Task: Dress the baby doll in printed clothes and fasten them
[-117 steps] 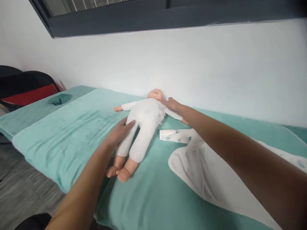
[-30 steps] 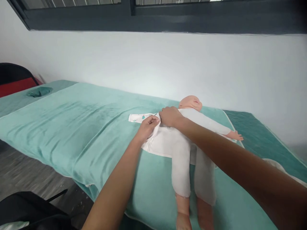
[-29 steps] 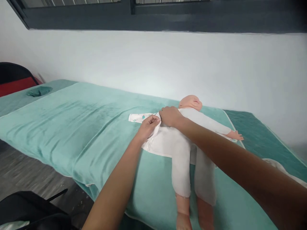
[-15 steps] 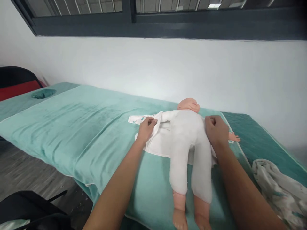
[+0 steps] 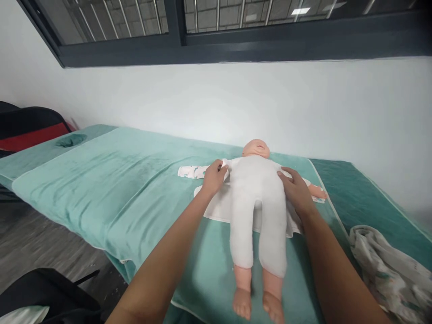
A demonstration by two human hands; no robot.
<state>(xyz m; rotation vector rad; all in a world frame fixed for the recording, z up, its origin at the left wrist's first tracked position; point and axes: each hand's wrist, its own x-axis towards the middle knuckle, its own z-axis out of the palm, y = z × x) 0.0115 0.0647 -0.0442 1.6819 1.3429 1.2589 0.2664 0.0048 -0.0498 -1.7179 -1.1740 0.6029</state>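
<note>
A baby doll with a white cloth body lies on its back, its head toward the wall and bare feet toward me. Spread beneath it is a white baby shirt; its printed sleeve stretches out to the left. My left hand is closed, pinching the shirt's cloth beside the doll's arm on the left. My right hand lies against the doll's side on the right, thumb on the torso and fingers apart. The doll's small hand shows past the sleeve on the right.
The doll lies on a bed with a teal cover, close to a white wall. A crumpled printed cloth is at the right front. A black bag stands at the lower left, and red-and-black chairs are at the far left.
My left hand has moved up toward the doll's shoulder with the shirt cloth. My right hand has gone from a closed fist to spread fingers on the doll's side. The doll's head has turned more upright.
</note>
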